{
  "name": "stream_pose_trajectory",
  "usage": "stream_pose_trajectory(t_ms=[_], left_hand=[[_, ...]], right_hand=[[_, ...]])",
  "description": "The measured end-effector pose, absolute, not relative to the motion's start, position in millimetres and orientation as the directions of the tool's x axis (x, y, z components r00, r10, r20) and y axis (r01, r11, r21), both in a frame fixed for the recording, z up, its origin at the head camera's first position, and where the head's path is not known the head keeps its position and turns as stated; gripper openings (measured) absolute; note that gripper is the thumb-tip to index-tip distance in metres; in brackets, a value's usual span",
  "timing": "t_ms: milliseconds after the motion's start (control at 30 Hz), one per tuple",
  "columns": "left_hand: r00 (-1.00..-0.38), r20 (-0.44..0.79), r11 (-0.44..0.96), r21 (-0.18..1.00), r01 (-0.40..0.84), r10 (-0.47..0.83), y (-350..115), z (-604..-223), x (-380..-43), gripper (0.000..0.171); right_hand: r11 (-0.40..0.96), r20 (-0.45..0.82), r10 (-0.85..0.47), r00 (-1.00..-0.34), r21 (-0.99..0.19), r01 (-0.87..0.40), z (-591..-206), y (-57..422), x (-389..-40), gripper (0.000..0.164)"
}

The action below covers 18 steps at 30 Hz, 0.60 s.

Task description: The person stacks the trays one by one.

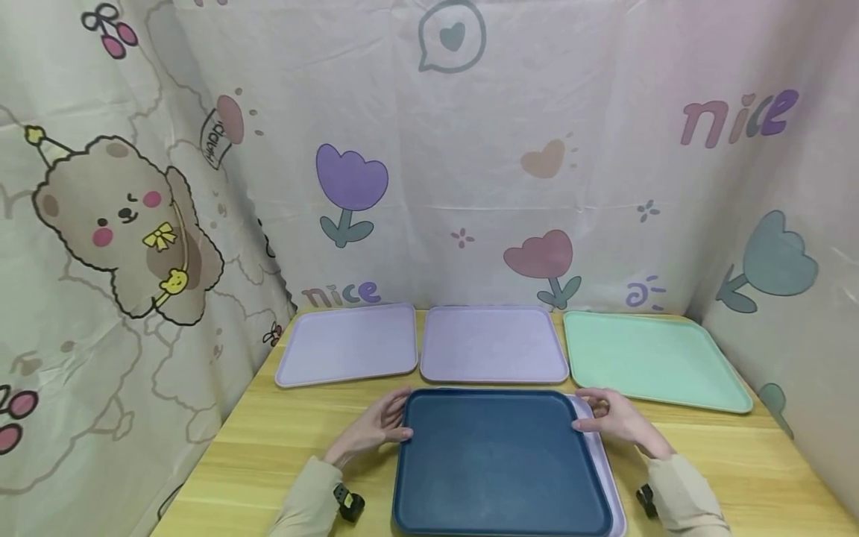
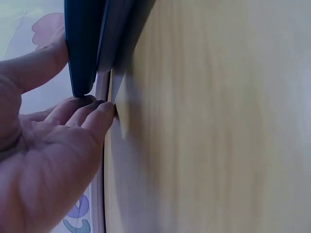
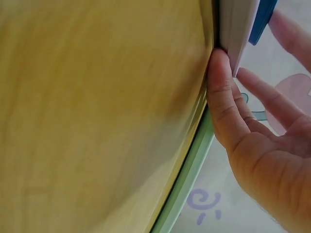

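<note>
A navy tray (image 1: 499, 462) lies over a lilac tray (image 1: 614, 496), whose edge shows along the right side and at the far edge. My left hand (image 1: 376, 425) holds the navy tray's far left corner, thumb at its rim and the other fingers by the corner. In the left wrist view, the thumb (image 2: 41, 68) presses the navy side (image 2: 82, 48). On the opposite side my right hand (image 1: 614, 419) grips the stack at its far right corner. The right wrist view shows its thumb (image 3: 291, 36) on the navy rim and fingertips (image 3: 219, 63) at the lilac tray's edge (image 3: 237, 34).
Along the back of the wooden table (image 1: 268, 440) lie a pale lilac tray (image 1: 352, 344), a second lilac tray (image 1: 493, 343) and a mint green tray (image 1: 654, 358). A printed curtain (image 1: 456, 186) hangs close behind them and along both sides.
</note>
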State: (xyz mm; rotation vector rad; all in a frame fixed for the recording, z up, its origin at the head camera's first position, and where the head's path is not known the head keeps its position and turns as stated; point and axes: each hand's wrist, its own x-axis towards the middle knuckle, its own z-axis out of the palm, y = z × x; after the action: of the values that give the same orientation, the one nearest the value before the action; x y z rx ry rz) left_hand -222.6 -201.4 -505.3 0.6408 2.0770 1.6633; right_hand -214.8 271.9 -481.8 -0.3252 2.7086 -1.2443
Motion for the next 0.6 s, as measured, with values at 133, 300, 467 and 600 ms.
stream_pose_trajectory(t_ms=[133,300,467,600], left_hand=[[-0.823,-0.024,0.235,0.963,0.134,0.567,-196,-503,-223,0.084],[-0.836,-0.006,0.284,0.942,0.180,0.549,-187,-500,-223,0.077],[-0.850,0.001,0.304,0.934,0.189,0.526,-182,-498,-222,0.073],[-0.855,0.016,0.335,0.916,0.221,0.519,-177,-497,-222,0.070]], right_hand=[[0.643,-0.073,-0.206,-0.976,-0.761,-0.079,-481,273,-214,0.061],[0.635,-0.068,-0.198,-0.978,-0.769,-0.075,-482,275,-214,0.054],[0.614,-0.077,-0.222,-0.972,-0.785,-0.078,-482,278,-214,0.053],[0.594,-0.074,-0.250,-0.965,-0.799,-0.092,-482,280,-215,0.050]])
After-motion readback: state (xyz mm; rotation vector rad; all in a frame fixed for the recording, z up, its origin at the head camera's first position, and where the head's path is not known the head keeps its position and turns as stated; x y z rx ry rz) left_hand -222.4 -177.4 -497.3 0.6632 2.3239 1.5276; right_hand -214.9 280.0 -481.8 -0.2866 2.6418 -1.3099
